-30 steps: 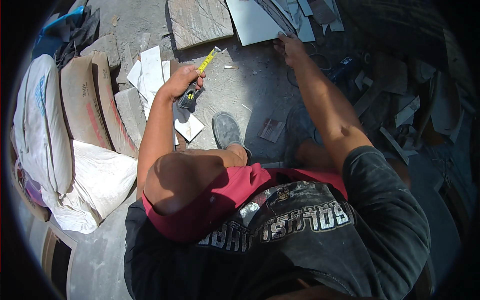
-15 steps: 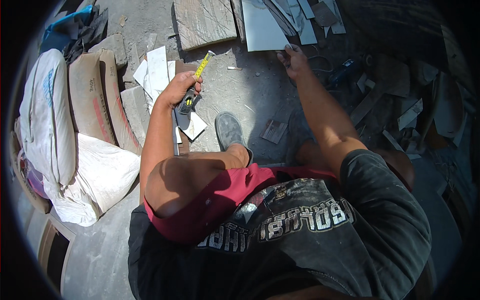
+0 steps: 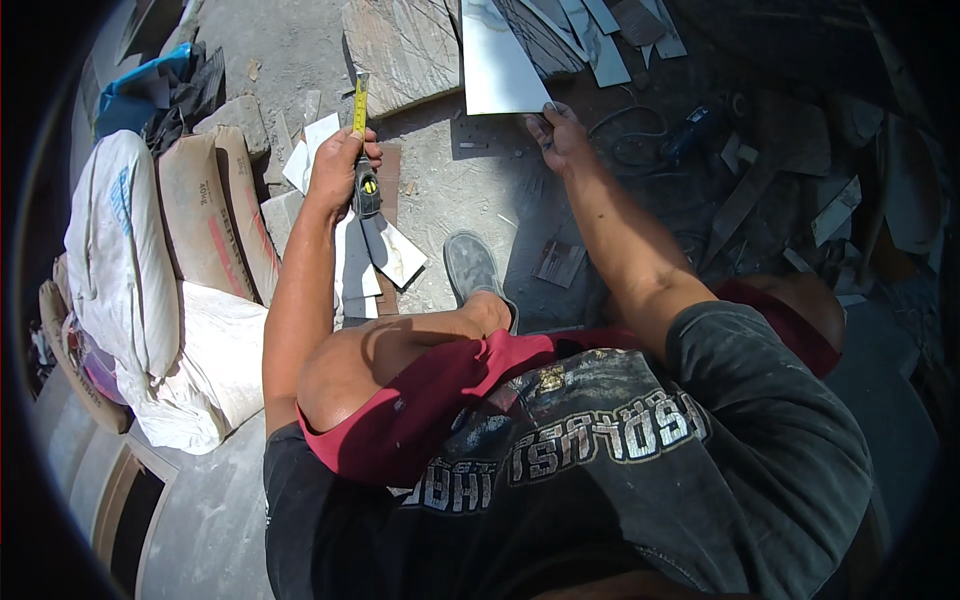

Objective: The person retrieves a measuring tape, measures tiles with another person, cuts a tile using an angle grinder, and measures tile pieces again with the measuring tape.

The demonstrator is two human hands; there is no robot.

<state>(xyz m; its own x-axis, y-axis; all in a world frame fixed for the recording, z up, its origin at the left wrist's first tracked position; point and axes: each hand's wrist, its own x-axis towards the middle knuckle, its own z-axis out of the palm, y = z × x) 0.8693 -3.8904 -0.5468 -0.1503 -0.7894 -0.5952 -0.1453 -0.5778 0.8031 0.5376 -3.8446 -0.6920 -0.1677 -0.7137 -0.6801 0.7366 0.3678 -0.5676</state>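
My left hand (image 3: 342, 160) grips a tape measure (image 3: 368, 188) with a short length of yellow blade (image 3: 360, 105) pointing forward. My right hand (image 3: 555, 135) is closed on the near right corner of a white tile (image 3: 500, 70), which extends away from me over a stone slab. Below and beside my left hand, white tile offcuts (image 3: 395, 250) lie on a brown board (image 3: 388, 170). The veined stone slab (image 3: 395, 50) lies ahead, left of the white tile. More white and grey cut pieces (image 3: 595, 50) lie behind the held tile's right side.
Stacked tan and white sacks (image 3: 120, 240) line my left, with a blue plastic sheet (image 3: 140, 90) beyond. To my right, in shade, are a blue power tool (image 3: 685, 135) with its cord and several broken tile scraps (image 3: 835, 210). My shoe (image 3: 470, 265) rests on the dusty concrete floor.
The tape measure has swung more upright and left with my left hand. My right hand and the white tile have shifted down and slightly left. My right knee has come outward.
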